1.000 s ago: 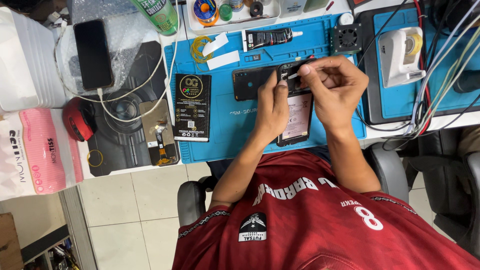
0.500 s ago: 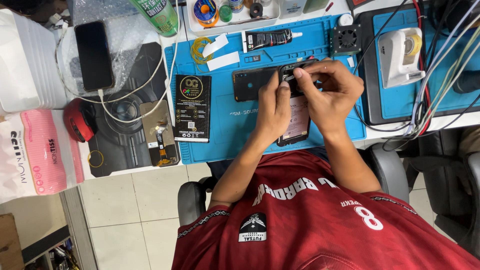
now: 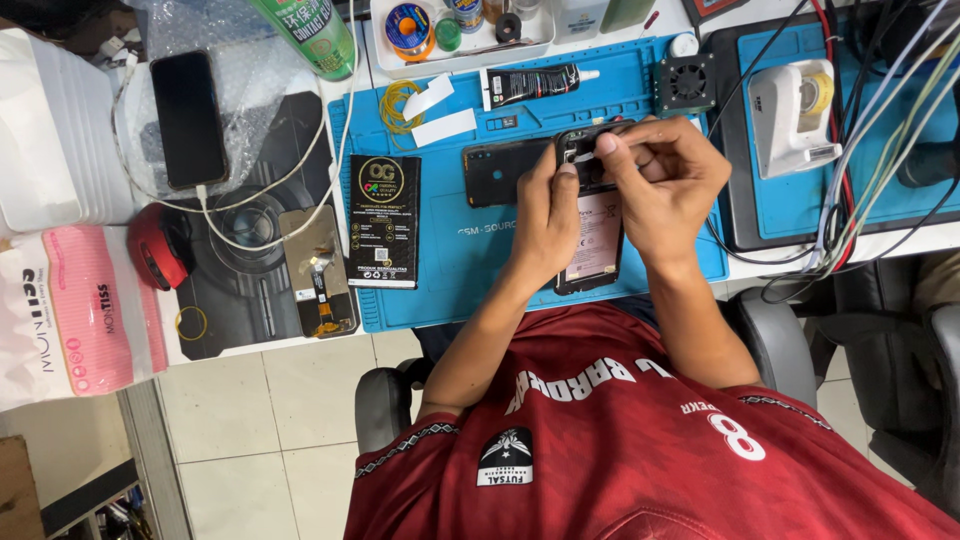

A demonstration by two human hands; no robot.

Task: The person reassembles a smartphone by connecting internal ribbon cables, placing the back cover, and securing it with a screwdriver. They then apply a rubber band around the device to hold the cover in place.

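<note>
Blue mat is covering the bench middle; black phone is showing a pale pink-white inside. Black box (gold-and-green round emblem) is sitting at the mat's left edge. Black tube and yellow wire coil are lying along its far edge.

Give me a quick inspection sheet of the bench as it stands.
Surface: blue work mat on a white bench.
Job's things: opened phone, back up, on the mat.
Clutter: black tube, black flat pack, loose screen, pink tissue pack.
Grippers: left hand steadies the phone; right hand pinches at its top end.
Cables: white lead to a second phone; cable bundle at right.
Surroundings: tiled floor, chair.
</note>
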